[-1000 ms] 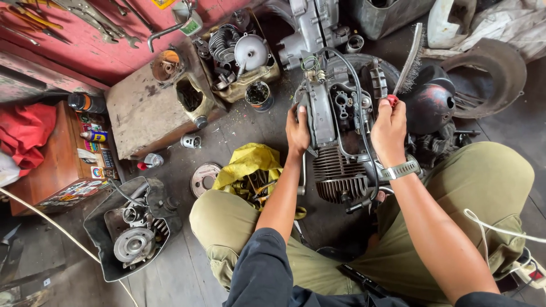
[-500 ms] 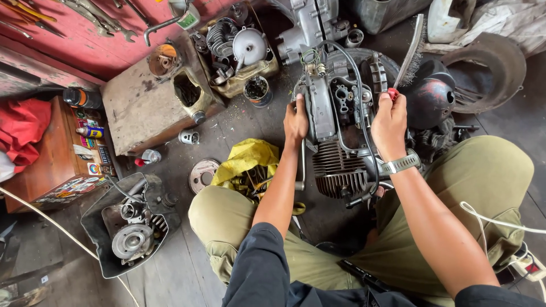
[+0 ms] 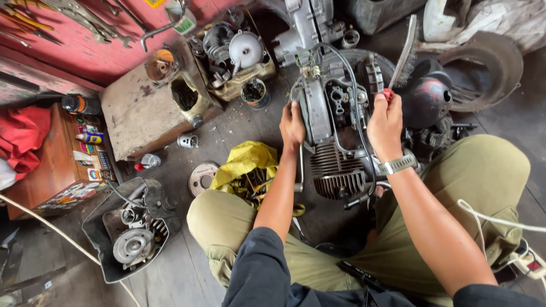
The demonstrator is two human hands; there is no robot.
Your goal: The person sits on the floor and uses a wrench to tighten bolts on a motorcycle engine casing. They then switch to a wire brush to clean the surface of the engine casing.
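Note:
A grey scooter engine (image 3: 333, 122) with cooling fins stands on the floor between my knees. My left hand (image 3: 292, 124) presses against its left side casing, fingers wrapped on the edge. In my right hand (image 3: 385, 122) is a red-handled brush (image 3: 400, 62), its bristles pointing up beside the engine's top right. A watch sits on my right wrist. A black cable (image 3: 357, 108) loops over the engine's front.
A yellow bag (image 3: 245, 164) with small parts lies left of my left arm. A black tray (image 3: 126, 233) holds clutch parts at lower left. A metal box (image 3: 139, 116), a small can (image 3: 254, 92), more engine parts and a tyre (image 3: 486, 68) surround the engine.
Both hands keep their hold on the engine and the brush. The view has shifted slightly; the brush hand has barely moved.

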